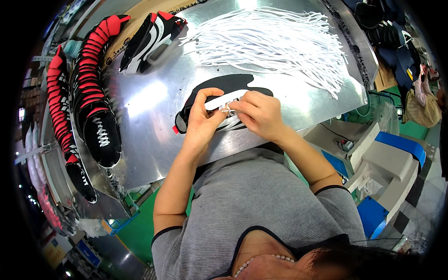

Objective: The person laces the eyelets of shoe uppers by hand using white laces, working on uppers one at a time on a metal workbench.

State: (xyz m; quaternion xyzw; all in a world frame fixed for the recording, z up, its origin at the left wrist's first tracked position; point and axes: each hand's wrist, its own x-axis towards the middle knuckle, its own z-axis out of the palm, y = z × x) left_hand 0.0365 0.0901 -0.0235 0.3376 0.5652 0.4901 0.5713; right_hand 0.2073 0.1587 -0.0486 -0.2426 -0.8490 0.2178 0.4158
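Shoe upper (215, 84), black with a white band and a red tab (175, 129), lies on a bare-metal worktable (144, 156), close in front of the wearer; it serves as landmark for the rest. Left hand (200, 122) at its near left side, thumb and forefinger curled in a pinch on the white band. Right hand (260, 114) at its right side, thumb and fingertips closed together, apparently on a white lace (229, 110) at the opening; exact grip hidden by the fingers. Lacing looks part-way: some white strands lie across the near side of the upper, fingers busy at the opening; count of threaded eyelets cannot be told. Beyond the upper, a broad spread of loose white laces (270, 44), plenty unused. Beyond and left of it, black-and-white uppers with red tabs (151, 43), lacing unclear. Farther left, two long nested stacks of red-and-black uppers (91, 60); the end pieces carry white zigzags, likely finished lacing. Judgement: many pieces done, this one unfinished.
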